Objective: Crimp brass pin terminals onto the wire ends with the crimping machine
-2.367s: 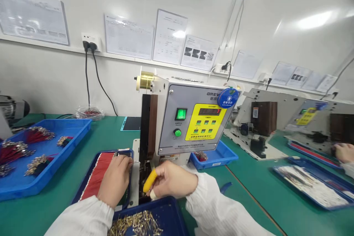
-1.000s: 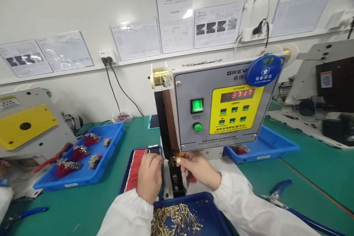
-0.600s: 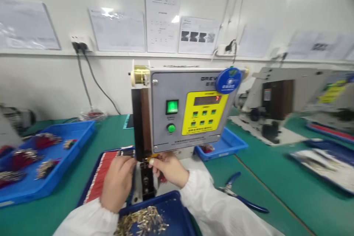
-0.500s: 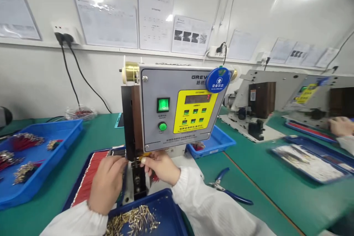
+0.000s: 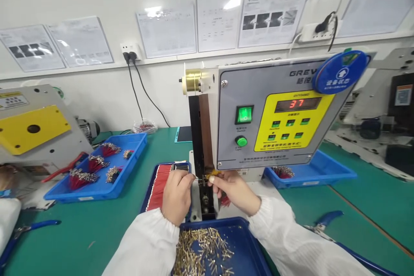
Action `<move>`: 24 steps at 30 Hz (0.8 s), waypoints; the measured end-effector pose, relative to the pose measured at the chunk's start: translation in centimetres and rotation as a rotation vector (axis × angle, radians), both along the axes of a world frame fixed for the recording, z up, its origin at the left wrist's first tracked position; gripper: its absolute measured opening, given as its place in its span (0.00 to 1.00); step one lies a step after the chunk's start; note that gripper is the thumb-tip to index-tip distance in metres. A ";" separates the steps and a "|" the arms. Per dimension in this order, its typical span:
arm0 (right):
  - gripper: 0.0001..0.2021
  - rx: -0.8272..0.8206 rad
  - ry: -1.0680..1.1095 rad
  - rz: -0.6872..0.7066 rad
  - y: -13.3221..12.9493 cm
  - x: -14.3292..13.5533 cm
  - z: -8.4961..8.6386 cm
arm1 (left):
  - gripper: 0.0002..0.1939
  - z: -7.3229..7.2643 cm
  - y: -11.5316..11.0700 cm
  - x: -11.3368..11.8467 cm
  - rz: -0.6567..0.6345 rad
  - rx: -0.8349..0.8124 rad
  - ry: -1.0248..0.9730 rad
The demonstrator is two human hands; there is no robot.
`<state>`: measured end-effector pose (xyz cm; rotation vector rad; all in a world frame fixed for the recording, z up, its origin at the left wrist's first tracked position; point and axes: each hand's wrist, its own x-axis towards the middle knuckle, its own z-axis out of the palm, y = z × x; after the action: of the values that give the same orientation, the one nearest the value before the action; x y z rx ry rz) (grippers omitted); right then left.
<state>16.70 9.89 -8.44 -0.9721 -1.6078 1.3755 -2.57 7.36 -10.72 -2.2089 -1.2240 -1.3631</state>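
Both hands meet at the black working point [image 5: 205, 200] of a grey crimping machine [image 5: 252, 79] with a yellow panel. My left hand [image 5: 177, 196] is at its left side, thumb and forefinger pinched; whatever is in the pinch is too small to make out. On the other side, my right hand [image 5: 234, 192] is pinched close to the same point, under the housing, its held thing also unclear. Red wires [image 5: 225, 200] show just below the right fingers. In front, a dark blue tray [image 5: 246, 250] holds loose gold-coloured metal pins [image 5: 207, 246].
Left of the machine lies a tray of red wires [image 5: 160, 185] in a row. Farther left, a blue bin [image 5: 126, 172] holds wire bundles. Another blue bin [image 5: 323, 172] stands behind the machine. Blue-handled pliers [image 5: 352, 254] lie at right. A person's sleeve [image 5: 8, 220] shows at far left.
The view has turned left and come closer, so the machine appears farther right and larger. The display reads 37 instead of 7. Both hands stay pinched at the working point.
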 end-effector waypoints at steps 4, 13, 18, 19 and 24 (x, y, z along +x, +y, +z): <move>0.19 0.005 0.004 -0.006 0.0 -0.1 -0.1 | 0.09 0.0 0.0 0.0 0.000 -0.006 -0.011; 0.18 0.010 -0.014 -0.072 -0.3 -0.4 -0.1 | 0.08 0.2 -0.1 0.1 0.007 0.000 -0.007; 0.18 0.002 -0.001 -0.073 -0.3 -0.4 -0.2 | 0.08 0.2 -0.1 0.2 0.000 -0.006 -0.021; 0.18 -0.002 0.004 -0.072 -0.3 -0.4 -0.2 | 0.08 0.2 -0.1 0.2 0.000 -0.010 -0.013; 0.18 -0.012 0.019 -0.065 -0.3 -0.5 -0.2 | 0.08 0.0 0.0 0.0 -0.001 -0.006 0.028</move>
<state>16.20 9.58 -8.62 -1.0072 -1.5420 1.3480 -2.53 7.35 -10.71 -2.2256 -1.2192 -1.3261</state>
